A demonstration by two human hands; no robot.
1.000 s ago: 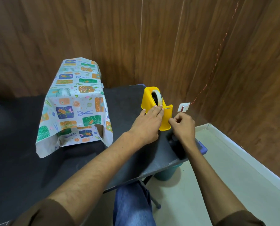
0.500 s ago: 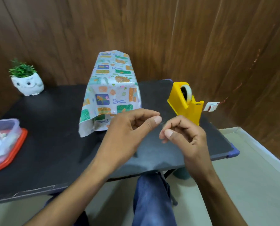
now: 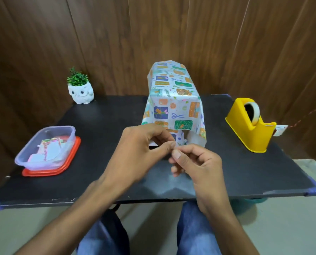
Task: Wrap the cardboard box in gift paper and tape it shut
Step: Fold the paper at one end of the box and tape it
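Note:
The box stands upright at the back middle of the black table, draped in patterned gift paper whose lower edges hang loose. In front of it my left hand and my right hand meet above the table, fingertips pinching a short clear piece of tape between them; the tape itself is barely visible. A yellow tape dispenser with a white roll sits at the right side of the table.
A clear plastic tub with paper scraps sits on a red lid at the left. A white owl pot with a green plant stands at the back left. Wooden wall behind; my knees are below the table's front edge.
My hands left the tape dispenser and came together in front of the wrapped box, pinching a piece of tape. The view swung left, bringing the tub and owl pot into sight.

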